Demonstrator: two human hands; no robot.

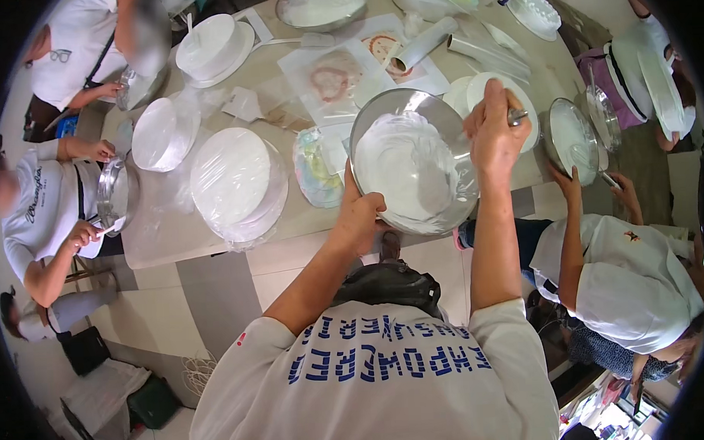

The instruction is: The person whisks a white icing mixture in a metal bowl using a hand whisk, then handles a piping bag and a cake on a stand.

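Observation:
In front of me a stainless steel mixing bowl point(371, 117) is tilted, with thick white frosting-like cream point(405, 160) spread over its inside. My left hand point(355, 220) holds the bowl's near left rim, its fingers partly hidden beneath. Above the bowl's right side, my right hand point(497, 133) is closed around a utensil with a metal handle point(517, 117). That utensil's working end cannot be made out. Left of the bowl lies a crumpled piping bag point(315, 169) with pastel-coloured contents. White round boards point(522, 92) lie behind my right hand.
On the table point(166, 238) stand white round cake forms point(231, 177), one wrapped in clear film. Patterned paper sheets point(330, 81) and plastic film rolls point(427, 43) lie behind the bowl. Another person's hand point(569, 183) holds a bowl point(570, 137) at right; people with bowls point(115, 193) stand left.

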